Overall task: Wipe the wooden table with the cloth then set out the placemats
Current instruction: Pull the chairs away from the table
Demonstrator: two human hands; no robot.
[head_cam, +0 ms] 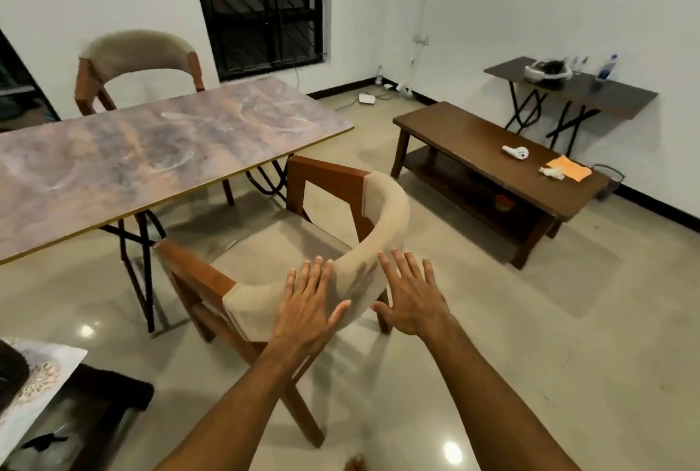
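Right, both hands are out in front and neither grip has anything in it. The left hand point(308, 304) lies flat with fingers spread on the padded backrest of the near chair point(303, 243), low in the middle of the frame, while the right hand point(411, 294) hovers splayed just beside the same backrest, at or just off its right end; actual contact there is hard to call. The likely reason for that pose is to shift or steady the chair, which stands angled at the corner of the marble-patterned counter point(151, 152) filling the left half of the frame.

The task's pieces sit elsewhere. The low wooden counter point(492, 152) stands at the right of the frame, well apart from the hands, and near its right end lies an orange cloth point(572, 167) with a crumpled white scrap touching its left edge. A white handheld controller point(516, 152) rests nearer the middle of that top. Wiping looks not yet begun.

At the lower left edge, a pale patterned sheet point(34, 383) could be a placemat, though that is a guess.

No brand, label or writing is readable anywhere; the bottle point(608, 67) on the folding side counter point(613, 99) at upper right is too small to read.
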